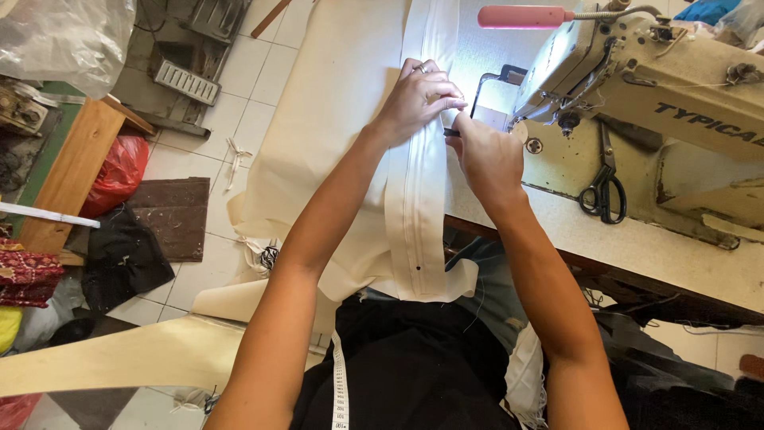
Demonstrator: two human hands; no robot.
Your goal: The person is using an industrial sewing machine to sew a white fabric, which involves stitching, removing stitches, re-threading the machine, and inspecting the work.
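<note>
Fingers of the left hand [415, 97] press flat on the cream fabric [334, 135] spread over the sewing table [637, 239], pinning its zipper strip [422, 191]; the right hand [487, 155] pinches shut on a small dark tool [451, 132] at the seam. I judge a slip could nick cloth or fingertip, since both hands crowd together.

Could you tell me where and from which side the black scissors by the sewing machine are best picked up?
Probably by the looped handles of the black scissors, which lie nearest the table's front edge, blades pointing away toward the sewing machine; come from the front.
</note>
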